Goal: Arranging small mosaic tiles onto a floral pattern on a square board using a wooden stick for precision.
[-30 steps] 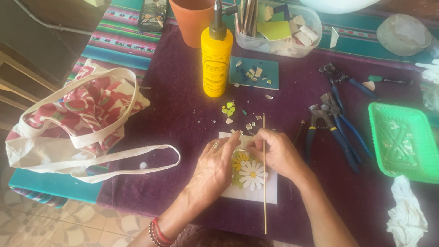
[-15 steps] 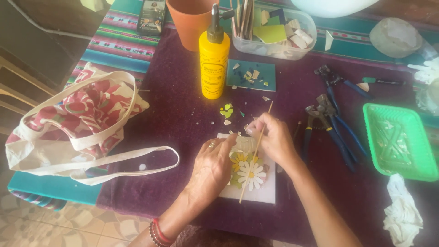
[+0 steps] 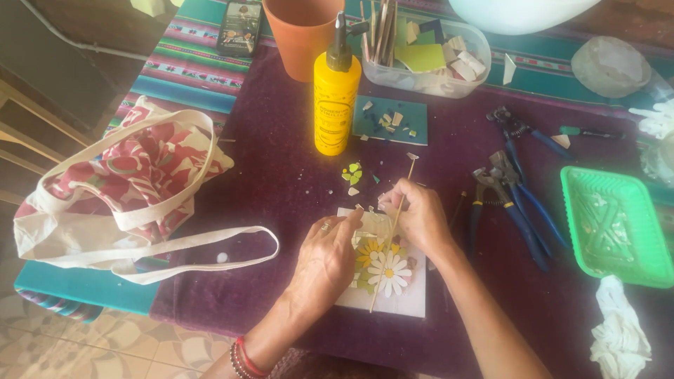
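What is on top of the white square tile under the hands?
On the white square tile lie a white daisy mosaic, a yellow flower and green bits. The left hand and right hand, which holds a thin wooden stick, cover its upper part.

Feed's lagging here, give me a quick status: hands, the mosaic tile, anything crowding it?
Right hand grips thin wooden stick slanted over white mosaic tile. Left hand rests fingertips on tile's top edge. Loose tile chips just beyond; blue-handled nippers clear to right.

The thin wooden stick (image 3: 392, 231), upright a second ago, now slants through the right hand (image 3: 415, 216), its top leaning right above the grip; its lower end crosses the daisy mosaic tile (image 3: 385, 270) below the grip.
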